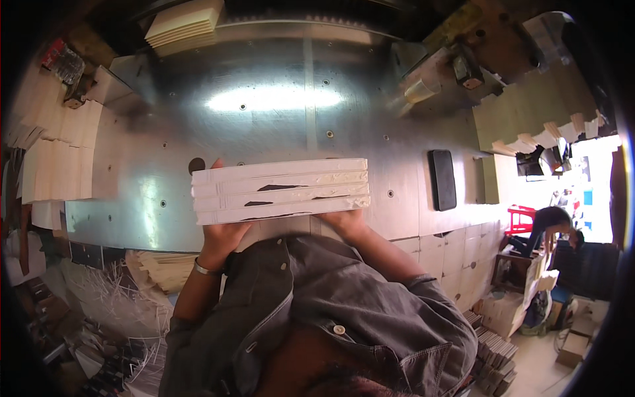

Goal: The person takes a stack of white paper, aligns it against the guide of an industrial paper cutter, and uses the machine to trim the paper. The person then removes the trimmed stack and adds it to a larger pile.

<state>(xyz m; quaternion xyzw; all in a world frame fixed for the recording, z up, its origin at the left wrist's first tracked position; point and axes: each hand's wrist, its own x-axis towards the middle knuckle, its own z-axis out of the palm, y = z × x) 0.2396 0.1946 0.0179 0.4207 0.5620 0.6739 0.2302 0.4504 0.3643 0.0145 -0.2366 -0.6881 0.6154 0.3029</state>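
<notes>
Fingers point(217, 163) of this person's left hand point(223, 239) and right hand point(345, 221) grip, over the metal table point(264, 132), a stack of white paper blocks point(225, 188); a black phone point(443, 180) lies flat off to the right.

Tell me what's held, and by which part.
A paper stack: the left hand grips its left end; the right hand meets its near right side, its grip hidden.

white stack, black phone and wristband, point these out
White stack point(288, 195): head view, middle of facing side
Black phone point(442, 180): head view, middle of upper face
Wristband point(210, 270): head view, outer surface
</notes>
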